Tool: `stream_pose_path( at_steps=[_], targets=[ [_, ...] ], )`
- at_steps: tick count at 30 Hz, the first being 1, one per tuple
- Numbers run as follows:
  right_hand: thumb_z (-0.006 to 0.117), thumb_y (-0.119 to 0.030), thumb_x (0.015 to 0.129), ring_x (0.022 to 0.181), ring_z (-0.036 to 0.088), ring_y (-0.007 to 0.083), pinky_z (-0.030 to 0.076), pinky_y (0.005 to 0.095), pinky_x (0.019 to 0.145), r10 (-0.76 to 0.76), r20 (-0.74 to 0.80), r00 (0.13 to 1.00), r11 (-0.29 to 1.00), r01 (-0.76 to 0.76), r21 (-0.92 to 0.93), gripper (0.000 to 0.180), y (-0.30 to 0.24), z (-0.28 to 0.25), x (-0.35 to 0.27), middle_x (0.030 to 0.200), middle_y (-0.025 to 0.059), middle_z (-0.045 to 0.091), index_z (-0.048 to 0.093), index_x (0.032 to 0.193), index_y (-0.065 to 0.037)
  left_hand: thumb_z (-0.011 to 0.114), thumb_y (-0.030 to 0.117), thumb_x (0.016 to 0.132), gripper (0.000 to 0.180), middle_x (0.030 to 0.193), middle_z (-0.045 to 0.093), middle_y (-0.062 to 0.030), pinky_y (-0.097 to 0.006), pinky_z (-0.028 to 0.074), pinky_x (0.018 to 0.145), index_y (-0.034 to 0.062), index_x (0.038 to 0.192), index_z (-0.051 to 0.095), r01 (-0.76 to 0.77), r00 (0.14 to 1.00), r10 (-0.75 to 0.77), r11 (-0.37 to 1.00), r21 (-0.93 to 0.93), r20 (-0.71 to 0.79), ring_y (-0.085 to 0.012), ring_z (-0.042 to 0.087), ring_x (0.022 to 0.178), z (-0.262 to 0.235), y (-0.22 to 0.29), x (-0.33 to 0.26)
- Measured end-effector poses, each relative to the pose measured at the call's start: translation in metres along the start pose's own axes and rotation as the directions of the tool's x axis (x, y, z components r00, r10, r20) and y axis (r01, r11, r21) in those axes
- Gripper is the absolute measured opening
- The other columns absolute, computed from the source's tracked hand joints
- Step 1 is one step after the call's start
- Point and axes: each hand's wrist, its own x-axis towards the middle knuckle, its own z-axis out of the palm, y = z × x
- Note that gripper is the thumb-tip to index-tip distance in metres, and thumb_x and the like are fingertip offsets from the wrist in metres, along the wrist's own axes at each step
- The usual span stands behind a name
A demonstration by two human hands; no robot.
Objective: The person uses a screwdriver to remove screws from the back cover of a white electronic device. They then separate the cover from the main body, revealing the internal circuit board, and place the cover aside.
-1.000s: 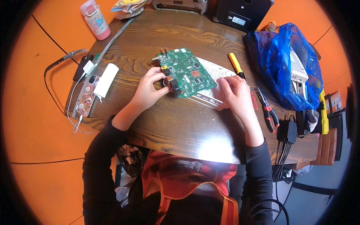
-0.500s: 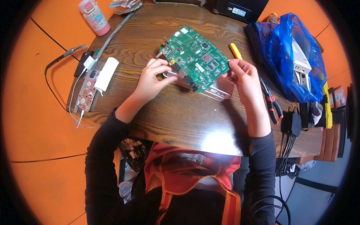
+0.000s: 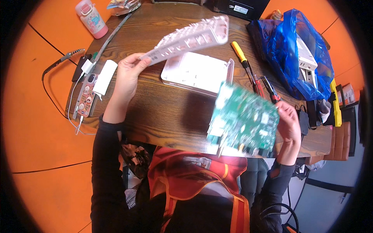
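My left hand (image 3: 127, 75) grips one end of a white plastic casing half (image 3: 186, 42) with cut-outs along its side, held tilted above the table. Under it a flat white cover (image 3: 194, 73) lies on the wood. On the other side, my right hand (image 3: 288, 120) pinches the edge of a green circuit board (image 3: 246, 118), blurred by motion, over the table's front edge. Beyond the board lie a yellow-handled screwdriver (image 3: 239, 51) and red-and-black pliers (image 3: 272, 89).
A blue plastic bag (image 3: 272, 50) with white devices stands at the right. Along the left edge are a white box-shaped thing (image 3: 105, 77), a patterned phone (image 3: 86, 99) with cables, and a pink-and-white bottle (image 3: 92, 20). A black adapter (image 3: 303, 118) with cables lies near the right edge.
The circuit board has swung right and nearer in my right hand. My left hand has let go of it and now holds up the white casing half. The flat white cover shows on the table.
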Motion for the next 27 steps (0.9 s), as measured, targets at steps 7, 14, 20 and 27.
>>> stream_pose_path(
  at_steps=[7, 14, 20, 27],
  targets=[
    [0.054, -0.011, 0.09, 0.065, 0.055, 0.0077, 0.043, 0.0202, 0.061, 0.197, 0.148, 0.969, 0.974, -0.177, -0.141, 0.013, 0.026, 0.037, 0.022, 0.074, 0.0022, 0.06, 0.057, 0.088, 0.001, 0.062, 0.005, 0.085, 0.013, 0.092, 0.063, -0.0039, -0.022, 0.044, 0.081, 0.0004, 0.098, 0.062, -0.022, 0.987, 0.027, 0.999, 0.034, -0.16, -0.0096, 0.057, 0.086, -0.01, -0.005, 0.002],
    [0.057, -0.009, 0.087, 0.067, 0.059, 0.0146, 0.046, 0.0267, 0.063, 0.037, 0.059, 0.998, 0.639, 0.022, -0.769, 0.018, 0.025, 0.068, 0.034, 0.074, 0.0073, 0.063, 0.061, 0.096, 0.007, 0.064, 0.005, 0.084, 0.015, 0.092, 0.064, -0.004, -0.021, 0.043, 0.079, -0.0014, 0.097, 0.064, -0.05, 0.957, 0.093, 0.986, 0.158, -0.275, -0.0087, 0.057, 0.085, -0.011, -0.006, 0.003],
    [0.061, -0.008, 0.082, 0.069, 0.06, 0.0279, 0.047, 0.0333, 0.063, -0.351, 0.059, 0.934, 0.307, 0.174, -0.935, 0.015, 0.012, 0.08, 0.036, 0.081, 0.0173, 0.062, 0.064, 0.094, 0.001, 0.069, 0.008, 0.08, 0.021, 0.084, 0.065, -0.0034, -0.02, 0.044, 0.071, -0.0054, 0.095, 0.066, -0.001, 0.887, 0.217, 0.884, 0.468, -0.408, -0.0065, 0.056, 0.078, -0.012, -0.006, 0.006],
    [0.064, -0.005, 0.078, 0.069, 0.061, 0.0279, 0.049, 0.0338, 0.063, -0.362, 0.194, 0.912, 0.398, 0.339, -0.852, 0.017, 0.015, 0.106, 0.067, 0.078, 0.0155, 0.06, 0.064, 0.094, -0.001, 0.072, 0.015, 0.075, 0.021, 0.082, 0.067, -0.0062, -0.024, 0.044, 0.06, -0.0018, 0.088, 0.068, 0.068, 0.891, 0.357, 0.509, 0.858, -0.282, -0.0118, 0.056, 0.064, -0.023, -0.01, 0.008]
  ],
)
